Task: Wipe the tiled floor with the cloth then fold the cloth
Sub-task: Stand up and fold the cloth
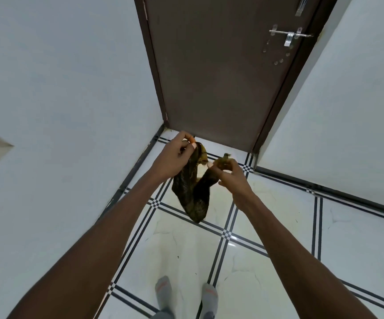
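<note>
A dark olive-brown cloth (pixel 192 194) hangs in the air in front of me, sagging in a loop between my two hands. My left hand (pixel 175 155) pinches one upper corner of it with curled fingers. My right hand (pixel 230 173) pinches the other corner, slightly lower and to the right. The cloth's bottom hangs well above the glossy white tiled floor (pixel 186 249), which has black striped grout lines.
A closed brown door (pixel 216 72) with a metal latch (pixel 289 38) stands straight ahead. Pale walls close in on the left (pixel 59 88) and right (pixel 347 111). My feet in grey socks (pixel 163 293) stand on the tiles below.
</note>
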`<state>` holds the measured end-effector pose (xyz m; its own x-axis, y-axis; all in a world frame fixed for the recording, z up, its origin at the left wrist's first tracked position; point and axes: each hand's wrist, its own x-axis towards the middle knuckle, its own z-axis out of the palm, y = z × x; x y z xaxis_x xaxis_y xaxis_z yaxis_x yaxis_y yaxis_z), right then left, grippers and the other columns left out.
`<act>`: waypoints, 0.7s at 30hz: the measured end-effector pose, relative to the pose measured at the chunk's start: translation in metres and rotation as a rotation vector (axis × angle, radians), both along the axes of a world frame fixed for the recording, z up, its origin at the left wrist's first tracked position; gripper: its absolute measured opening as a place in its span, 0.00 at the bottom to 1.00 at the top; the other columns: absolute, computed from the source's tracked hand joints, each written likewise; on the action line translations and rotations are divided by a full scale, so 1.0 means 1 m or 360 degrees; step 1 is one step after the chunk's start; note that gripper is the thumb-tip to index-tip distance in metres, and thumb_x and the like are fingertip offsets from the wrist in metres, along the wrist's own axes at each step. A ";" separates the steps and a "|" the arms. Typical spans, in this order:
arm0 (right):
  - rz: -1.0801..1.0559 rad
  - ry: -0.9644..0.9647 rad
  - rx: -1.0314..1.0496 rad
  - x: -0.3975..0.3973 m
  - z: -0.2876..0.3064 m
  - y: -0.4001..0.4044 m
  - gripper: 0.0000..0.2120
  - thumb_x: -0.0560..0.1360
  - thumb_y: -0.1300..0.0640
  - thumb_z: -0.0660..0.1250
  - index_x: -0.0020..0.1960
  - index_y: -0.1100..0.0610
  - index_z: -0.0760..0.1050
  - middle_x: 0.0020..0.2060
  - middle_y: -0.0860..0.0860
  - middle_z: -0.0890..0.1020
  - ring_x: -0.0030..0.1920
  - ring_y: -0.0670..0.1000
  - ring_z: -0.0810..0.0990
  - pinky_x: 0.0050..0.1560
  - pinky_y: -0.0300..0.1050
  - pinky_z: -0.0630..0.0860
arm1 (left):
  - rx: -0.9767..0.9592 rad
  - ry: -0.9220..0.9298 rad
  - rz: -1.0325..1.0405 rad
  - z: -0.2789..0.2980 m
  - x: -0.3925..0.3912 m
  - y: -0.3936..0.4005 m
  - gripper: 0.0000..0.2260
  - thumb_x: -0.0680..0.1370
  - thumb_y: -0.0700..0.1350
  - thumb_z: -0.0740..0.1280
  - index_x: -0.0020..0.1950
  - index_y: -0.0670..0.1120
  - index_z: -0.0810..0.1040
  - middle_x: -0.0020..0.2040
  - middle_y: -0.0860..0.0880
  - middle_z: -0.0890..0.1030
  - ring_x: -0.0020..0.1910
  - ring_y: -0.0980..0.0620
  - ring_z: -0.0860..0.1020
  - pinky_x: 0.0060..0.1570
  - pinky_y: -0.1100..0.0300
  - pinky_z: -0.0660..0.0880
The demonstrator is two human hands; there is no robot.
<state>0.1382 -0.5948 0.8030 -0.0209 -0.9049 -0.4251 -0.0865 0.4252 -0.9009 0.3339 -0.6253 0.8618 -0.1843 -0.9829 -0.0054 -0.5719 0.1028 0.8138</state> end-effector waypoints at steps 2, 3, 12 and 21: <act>0.0152 0.0303 -0.0183 -0.006 -0.002 -0.005 0.38 0.71 0.40 0.79 0.74 0.50 0.67 0.73 0.51 0.69 0.72 0.52 0.69 0.69 0.53 0.72 | -0.0003 -0.0052 -0.0055 0.008 -0.004 -0.002 0.08 0.85 0.50 0.62 0.61 0.49 0.73 0.53 0.49 0.83 0.56 0.50 0.81 0.50 0.63 0.75; 0.0223 0.0446 -0.0265 -0.008 -0.001 -0.009 0.43 0.69 0.39 0.80 0.76 0.50 0.65 0.74 0.51 0.67 0.73 0.54 0.67 0.71 0.55 0.72 | 0.0007 -0.0076 -0.0088 0.012 -0.004 -0.002 0.07 0.85 0.50 0.62 0.61 0.49 0.73 0.54 0.49 0.82 0.58 0.49 0.81 0.52 0.61 0.76; 0.0498 0.1520 -0.0273 -0.023 0.010 -0.038 0.61 0.58 0.29 0.81 0.77 0.60 0.61 0.76 0.61 0.67 0.78 0.66 0.62 0.74 0.68 0.67 | 0.0021 -0.0211 -0.0237 0.047 -0.002 -0.001 0.08 0.85 0.48 0.63 0.62 0.47 0.74 0.47 0.54 0.84 0.57 0.53 0.82 0.60 0.54 0.79; 0.0858 0.0253 -0.0591 0.000 0.017 -0.017 0.17 0.76 0.51 0.77 0.62 0.55 0.82 0.56 0.50 0.87 0.56 0.51 0.85 0.59 0.51 0.81 | 0.0103 -0.0121 -0.0210 0.071 -0.002 0.002 0.08 0.85 0.48 0.64 0.62 0.48 0.75 0.53 0.52 0.84 0.53 0.61 0.80 0.50 0.68 0.75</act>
